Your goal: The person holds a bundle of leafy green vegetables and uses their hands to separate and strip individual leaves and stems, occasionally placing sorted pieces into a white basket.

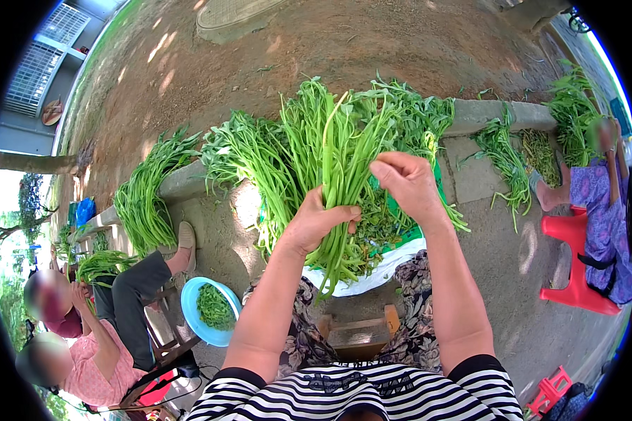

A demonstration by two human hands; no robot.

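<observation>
My left hand point(318, 218) grips a thick bunch of long-stemmed leafy greens point(342, 168) that look like water spinach. The stems stand roughly upright, leaves at the far end and cut ends hanging below my fist. One thicker pale stalk with a yellowish tip point(333, 123) rises out of the bunch. Beside its right edge is my right hand point(408, 181), thumb and fingertips drawn together; whether they pinch anything is hidden. Under both hands, loose leaves and trimmings point(376, 234) lie on a white sheet point(395, 266) with green material at its side.
More greens point(253, 158) lean on the concrete kerb point(181, 181). At left stands a light-blue basin point(188, 310) holding chopped greens, near two seated people point(105, 358). Another person point(605, 210) sits at right on a red plastic stool point(571, 226).
</observation>
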